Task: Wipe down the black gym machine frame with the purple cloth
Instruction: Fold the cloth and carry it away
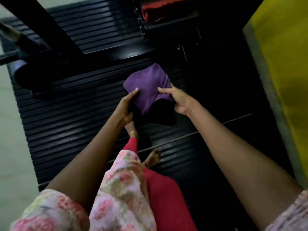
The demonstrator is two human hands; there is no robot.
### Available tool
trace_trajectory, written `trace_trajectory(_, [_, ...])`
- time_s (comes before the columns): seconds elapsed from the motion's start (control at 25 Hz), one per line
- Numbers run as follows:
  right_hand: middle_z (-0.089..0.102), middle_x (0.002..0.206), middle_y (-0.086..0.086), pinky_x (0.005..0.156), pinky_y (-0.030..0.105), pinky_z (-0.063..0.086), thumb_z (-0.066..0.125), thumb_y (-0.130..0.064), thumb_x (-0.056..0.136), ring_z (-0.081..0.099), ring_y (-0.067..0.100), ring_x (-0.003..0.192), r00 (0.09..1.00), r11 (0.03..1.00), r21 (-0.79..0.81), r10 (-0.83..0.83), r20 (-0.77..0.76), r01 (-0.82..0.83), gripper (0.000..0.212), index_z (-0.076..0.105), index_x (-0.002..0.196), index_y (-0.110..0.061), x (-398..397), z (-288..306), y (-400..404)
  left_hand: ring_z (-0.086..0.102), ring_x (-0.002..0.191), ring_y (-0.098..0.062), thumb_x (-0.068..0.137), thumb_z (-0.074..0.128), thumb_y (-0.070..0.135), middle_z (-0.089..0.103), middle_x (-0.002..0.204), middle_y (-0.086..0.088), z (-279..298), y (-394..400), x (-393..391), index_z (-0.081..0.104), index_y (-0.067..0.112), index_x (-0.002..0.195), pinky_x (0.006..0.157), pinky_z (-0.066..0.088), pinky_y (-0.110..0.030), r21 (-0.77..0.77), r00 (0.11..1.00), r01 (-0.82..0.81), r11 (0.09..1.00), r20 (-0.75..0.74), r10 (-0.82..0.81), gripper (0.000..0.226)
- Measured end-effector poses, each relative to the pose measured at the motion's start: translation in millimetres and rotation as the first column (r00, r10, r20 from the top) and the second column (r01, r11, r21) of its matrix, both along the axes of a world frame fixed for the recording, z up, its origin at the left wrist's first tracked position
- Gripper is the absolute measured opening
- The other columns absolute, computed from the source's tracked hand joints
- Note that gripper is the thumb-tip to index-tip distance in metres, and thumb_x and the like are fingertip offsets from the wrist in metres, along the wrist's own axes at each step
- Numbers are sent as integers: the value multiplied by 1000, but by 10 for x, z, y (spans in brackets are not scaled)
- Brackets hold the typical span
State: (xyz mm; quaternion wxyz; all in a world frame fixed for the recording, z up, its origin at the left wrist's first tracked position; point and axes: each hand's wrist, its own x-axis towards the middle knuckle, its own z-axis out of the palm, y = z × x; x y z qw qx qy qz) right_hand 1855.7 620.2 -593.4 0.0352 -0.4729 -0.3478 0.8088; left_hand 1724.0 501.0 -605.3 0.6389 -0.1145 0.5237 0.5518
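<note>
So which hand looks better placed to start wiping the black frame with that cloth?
Probably the right hand. It grips the bunched edge of the purple cloth on the side nearest the dark machine frame. The left hand only pinches the opposite edge, farther from it.

Under me lies a black ribbed rubber floor mat [70, 124], and my two bare feet [152, 157] stand on it near the middle. My pink floral tunic [120, 189] hangs over red leggings [165, 197]. To the left the pale tiled floor [10, 147] shows beside the mat. On the right stands a yellow padded panel [283, 67] with a grey edge. Far ahead sits something red [160, 9], too blurred to name.
</note>
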Motion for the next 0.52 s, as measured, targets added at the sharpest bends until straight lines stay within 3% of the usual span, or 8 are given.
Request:
trace_trajectory(0.08, [70,87,1,75,28,55,52,-1,91,67,13,75,1000,999,-33,-1,-15,0,27,58,106,-23,-22,317,-268,70,86,-22,92,57,26,72,102,-12,234,-249,34,59,3,122,76,58,-33,-29,999,-4,1000,-49,3,38])
trace_trajectory(0.16, [72,84,-1,69,25,57,51,-2,92,68,12,73,1000,998,-62,20,-1,-20,28,57,113,-21,-110,563,-534,66,100,-27,89,64,20,66,118,-16,442,-507,5,53,5,130,85,56,-40,-65,986,-64,996,-160,53,46])
trace_trajectory(0.32, [67,96,-1,73,25,55,54,-1,91,65,12,82,975,979,13,199,100,-202,42,51,131,-14,-429,933,-1040,62,108,-28,86,69,18,64,118,-14,866,-1114,-183,57,9,120,95,51,-43,-133,925,-196,972,-355,138,37])
trace_trajectory(0.4, [66,96,-1,79,27,52,53,1,90,63,13,83,953,957,45,280,114,-287,41,52,129,-13,-628,1128,-1279,63,104,-28,84,71,23,65,114,-14,947,-1487,-338,61,5,115,92,52,-41,-174,920,-276,945,-332,208,38])
trace_trajectory(0.52, [66,96,-1,76,27,53,54,2,90,63,14,84,925,928,75,352,141,-364,44,51,130,-16,-876,1284,-1626,66,94,-29,85,68,25,70,104,-16,1027,-2002,-509,68,4,105,88,53,-40,-151,922,-363,919,-199,332,29])
